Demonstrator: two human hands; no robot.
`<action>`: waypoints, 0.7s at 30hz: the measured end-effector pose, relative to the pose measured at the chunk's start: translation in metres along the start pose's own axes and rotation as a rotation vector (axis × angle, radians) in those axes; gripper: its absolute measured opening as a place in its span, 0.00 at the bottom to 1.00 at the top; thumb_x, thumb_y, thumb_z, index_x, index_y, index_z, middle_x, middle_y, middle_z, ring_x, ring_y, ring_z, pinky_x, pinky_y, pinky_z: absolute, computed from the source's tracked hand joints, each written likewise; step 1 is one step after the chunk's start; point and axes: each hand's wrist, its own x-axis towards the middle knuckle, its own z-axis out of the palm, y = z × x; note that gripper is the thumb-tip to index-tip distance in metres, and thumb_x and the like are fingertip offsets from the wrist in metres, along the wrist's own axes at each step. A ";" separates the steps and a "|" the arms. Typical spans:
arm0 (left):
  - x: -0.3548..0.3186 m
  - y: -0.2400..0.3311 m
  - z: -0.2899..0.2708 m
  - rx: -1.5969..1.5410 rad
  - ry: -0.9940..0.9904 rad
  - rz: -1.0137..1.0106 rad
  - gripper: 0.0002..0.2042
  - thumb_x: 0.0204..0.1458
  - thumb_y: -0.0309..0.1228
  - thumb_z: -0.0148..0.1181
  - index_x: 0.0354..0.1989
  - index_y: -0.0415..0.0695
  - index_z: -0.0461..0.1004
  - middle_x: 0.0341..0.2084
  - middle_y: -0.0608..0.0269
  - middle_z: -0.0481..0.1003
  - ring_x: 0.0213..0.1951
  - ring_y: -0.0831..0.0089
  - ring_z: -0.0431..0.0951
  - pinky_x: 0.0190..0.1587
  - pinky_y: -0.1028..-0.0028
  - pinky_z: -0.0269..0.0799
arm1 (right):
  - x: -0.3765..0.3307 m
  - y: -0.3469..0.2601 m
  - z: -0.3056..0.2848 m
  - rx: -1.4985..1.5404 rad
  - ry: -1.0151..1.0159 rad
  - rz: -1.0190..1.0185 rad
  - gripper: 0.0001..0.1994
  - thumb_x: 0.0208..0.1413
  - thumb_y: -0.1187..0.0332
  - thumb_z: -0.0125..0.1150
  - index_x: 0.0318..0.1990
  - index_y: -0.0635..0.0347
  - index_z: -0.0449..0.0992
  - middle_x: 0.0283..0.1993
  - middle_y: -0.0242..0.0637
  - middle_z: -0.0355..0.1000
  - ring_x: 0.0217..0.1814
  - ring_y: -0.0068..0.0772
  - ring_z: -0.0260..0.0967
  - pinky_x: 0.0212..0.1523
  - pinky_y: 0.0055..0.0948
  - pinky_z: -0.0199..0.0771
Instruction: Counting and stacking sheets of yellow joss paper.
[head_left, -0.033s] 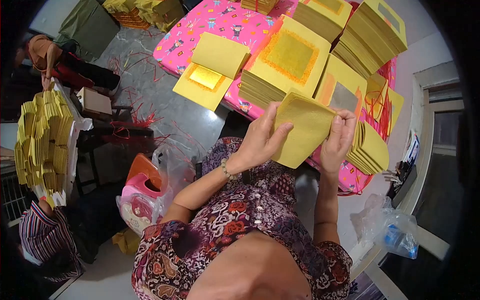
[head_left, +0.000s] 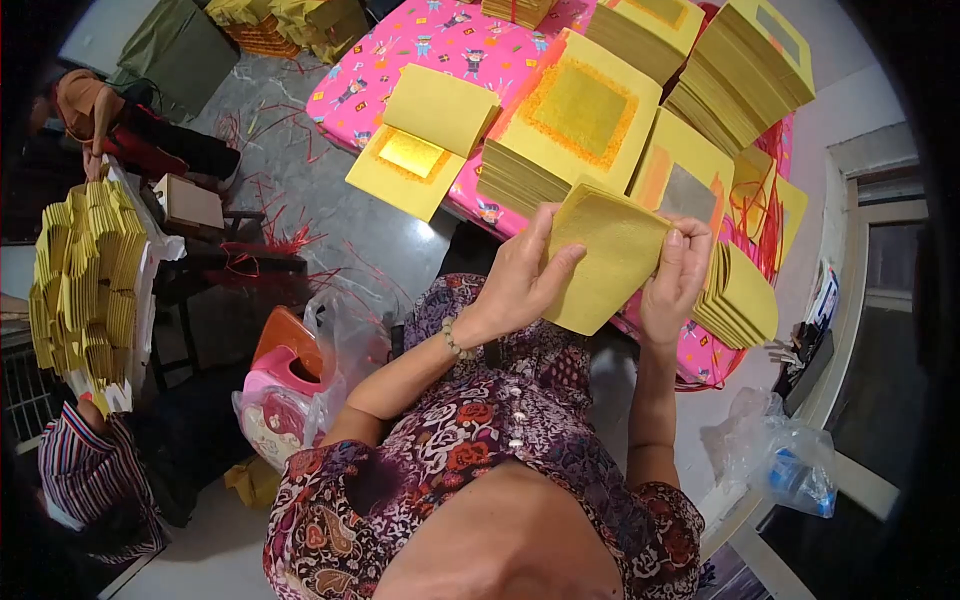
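A folded sheet of yellow paper (head_left: 610, 265) is held up in front of me, over the near edge of the table. My left hand (head_left: 525, 275) grips its left side, the thumb lying on the face towards me and the fingers behind. At its upper right corner, my right hand (head_left: 679, 275) pinches the paper between thumb and curled fingers. Just beyond stands a thick stack of yellow paper (head_left: 575, 110) with a gold square on top. Another yellow sheet (head_left: 675, 185) with a silver patch lies behind the right hand, beside a fanned bundle of folded paper (head_left: 740, 300).
A pink patterned cloth (head_left: 400, 60) covers the table. An opened yellow sheet (head_left: 410, 195) overhangs its left edge. More stacks (head_left: 740, 75) stand at the far right. Red strips (head_left: 290, 240) litter the floor. Two other people work at left around piled folded paper (head_left: 90, 270). Plastic bags (head_left: 790, 455) lie right.
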 end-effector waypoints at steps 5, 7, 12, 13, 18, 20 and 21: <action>0.001 -0.003 0.000 0.045 0.075 0.029 0.16 0.61 0.30 0.55 0.54 0.37 0.62 0.35 0.44 0.74 0.39 0.49 0.79 0.39 0.63 0.73 | 0.001 -0.001 0.009 0.117 0.027 0.085 0.10 0.70 0.72 0.42 0.55 0.64 0.61 0.48 0.41 0.70 0.50 0.24 0.67 0.53 0.26 0.67; 0.003 -0.005 0.001 0.054 0.105 0.066 0.16 0.61 0.29 0.54 0.53 0.37 0.62 0.35 0.44 0.74 0.40 0.49 0.79 0.40 0.63 0.73 | 0.000 -0.007 0.016 0.098 0.020 0.108 0.15 0.70 0.73 0.44 0.61 0.65 0.59 0.48 0.42 0.71 0.50 0.23 0.68 0.53 0.26 0.68; 0.003 -0.005 0.002 0.083 0.127 0.087 0.15 0.61 0.29 0.54 0.53 0.36 0.62 0.36 0.44 0.74 0.41 0.50 0.80 0.41 0.63 0.73 | -0.003 -0.004 0.014 0.053 -0.036 0.106 0.15 0.70 0.73 0.44 0.61 0.66 0.60 0.48 0.42 0.72 0.49 0.22 0.68 0.51 0.24 0.68; 0.003 -0.005 0.002 0.074 0.126 0.080 0.15 0.61 0.29 0.54 0.53 0.37 0.63 0.35 0.44 0.74 0.40 0.51 0.80 0.40 0.63 0.73 | -0.002 -0.004 0.014 0.040 -0.032 0.090 0.15 0.70 0.73 0.44 0.61 0.66 0.60 0.47 0.42 0.72 0.48 0.22 0.68 0.50 0.23 0.68; 0.000 -0.009 -0.001 0.055 0.082 -0.019 0.14 0.61 0.29 0.54 0.53 0.37 0.63 0.35 0.47 0.75 0.37 0.54 0.79 0.39 0.64 0.72 | -0.003 -0.003 0.013 -0.003 -0.046 0.078 0.14 0.70 0.73 0.44 0.59 0.67 0.63 0.47 0.40 0.72 0.47 0.20 0.68 0.50 0.22 0.68; 0.001 -0.015 0.001 0.007 0.142 0.077 0.15 0.61 0.29 0.54 0.53 0.37 0.63 0.34 0.47 0.75 0.36 0.56 0.79 0.38 0.65 0.72 | -0.002 -0.004 0.015 -0.016 -0.050 0.082 0.14 0.70 0.73 0.45 0.59 0.67 0.64 0.47 0.40 0.73 0.47 0.20 0.68 0.50 0.21 0.68; 0.001 -0.017 0.001 0.006 0.141 0.076 0.15 0.61 0.29 0.54 0.53 0.37 0.63 0.34 0.47 0.75 0.36 0.56 0.79 0.38 0.65 0.72 | -0.002 -0.007 0.017 0.016 -0.054 0.107 0.14 0.70 0.72 0.45 0.59 0.68 0.65 0.47 0.39 0.73 0.48 0.19 0.68 0.51 0.21 0.68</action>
